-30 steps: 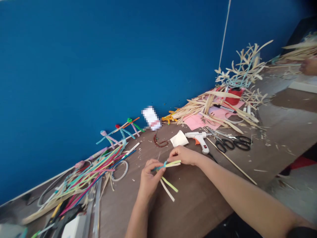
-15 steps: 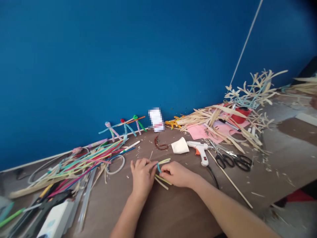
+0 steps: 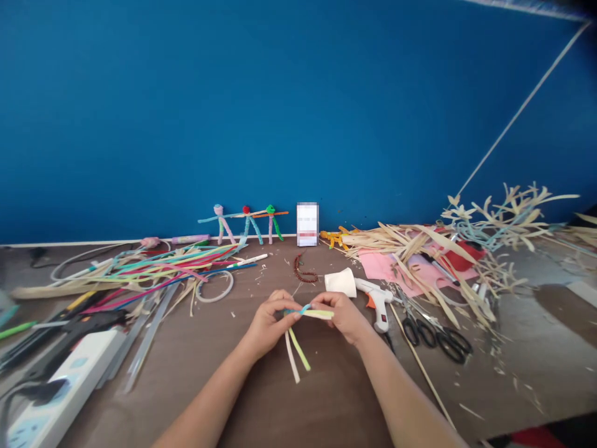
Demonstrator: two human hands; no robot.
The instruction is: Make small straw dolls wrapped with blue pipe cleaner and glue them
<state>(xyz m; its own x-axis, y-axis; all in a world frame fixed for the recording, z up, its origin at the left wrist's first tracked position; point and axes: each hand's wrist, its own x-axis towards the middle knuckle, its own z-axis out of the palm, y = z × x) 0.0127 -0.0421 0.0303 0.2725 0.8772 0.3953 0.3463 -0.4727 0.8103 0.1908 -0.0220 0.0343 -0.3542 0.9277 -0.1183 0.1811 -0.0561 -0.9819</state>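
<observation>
Both my hands meet over the brown table (image 3: 196, 379) and pinch a small bundle of thin strips (image 3: 298, 348), pale green, cream and light blue. My left hand (image 3: 268, 323) is closed on the bundle's left part, where two strips hang down toward me. My right hand (image 3: 342, 314) is closed on the right end, where a yellow-green strip lies across its fingers. A blue strip crosses between the two hands.
A heap of coloured strips (image 3: 153, 267) lies at left with a white ring (image 3: 214, 289). Three small strip figures (image 3: 247, 224) stand at the blue wall. A white cup (image 3: 340, 281), glue gun (image 3: 375, 298), scissors (image 3: 433, 333), beads (image 3: 303, 270) and dried leaves (image 3: 420, 242) lie right.
The view has swung level, so the wall and table now run straight across. My hands stay closed on the bundle and have lifted it off the table; two strips now dangle toward me.
</observation>
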